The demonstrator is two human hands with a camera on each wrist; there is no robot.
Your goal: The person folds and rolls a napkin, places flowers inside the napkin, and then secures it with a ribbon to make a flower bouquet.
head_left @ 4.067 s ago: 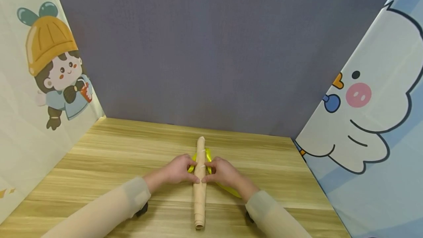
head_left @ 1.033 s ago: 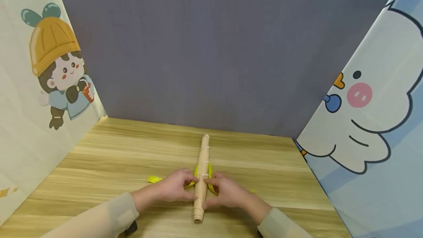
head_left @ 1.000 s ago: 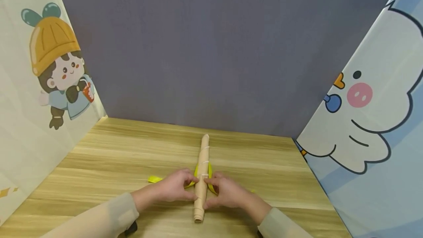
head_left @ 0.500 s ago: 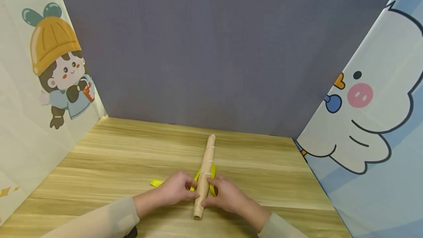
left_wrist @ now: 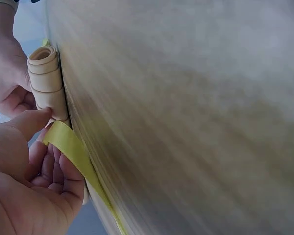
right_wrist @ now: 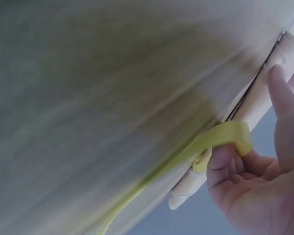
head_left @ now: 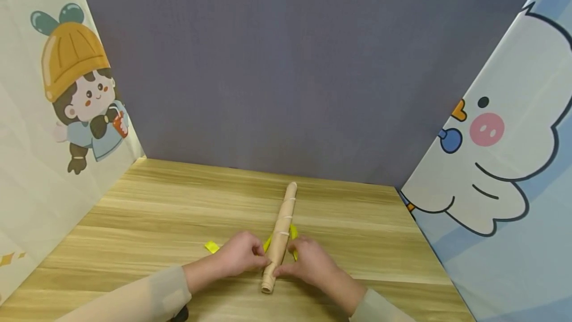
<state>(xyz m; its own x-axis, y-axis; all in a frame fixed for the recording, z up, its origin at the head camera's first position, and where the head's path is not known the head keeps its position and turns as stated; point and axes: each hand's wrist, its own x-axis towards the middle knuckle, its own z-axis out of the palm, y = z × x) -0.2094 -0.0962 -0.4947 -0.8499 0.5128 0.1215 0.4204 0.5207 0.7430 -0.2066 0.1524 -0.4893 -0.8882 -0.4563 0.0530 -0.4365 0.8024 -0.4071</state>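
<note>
A long roll of beige sheet [head_left: 283, 225] with thin white bands across it lies on the table, its far end angled to the right. Yellow ribbon [head_left: 293, 233] shows on both sides of the roll. On the left side is my left hand [head_left: 241, 255], its thumb touching the roll and its curled fingers holding the ribbon [left_wrist: 74, 149]. My right hand [head_left: 313, 262] mirrors it: the thumb rests against the roll [right_wrist: 258, 100], and the ribbon [right_wrist: 206, 142] passes over the bent fingers. How the ribbon runs beneath the roll is hidden.
A wood-grain table [head_left: 178, 202] lies under everything. Behind it rises a grey panel [head_left: 286, 63], with cartoon-printed panels on the left [head_left: 27, 138] and right [head_left: 514, 163]. A loose ribbon tail [head_left: 211, 247] sticks out beyond the left wrist.
The roll has turned, its far end swinging to the right. Both hands have come nearer along it since the oldest frame. A ribbon tail now shows at the left.
</note>
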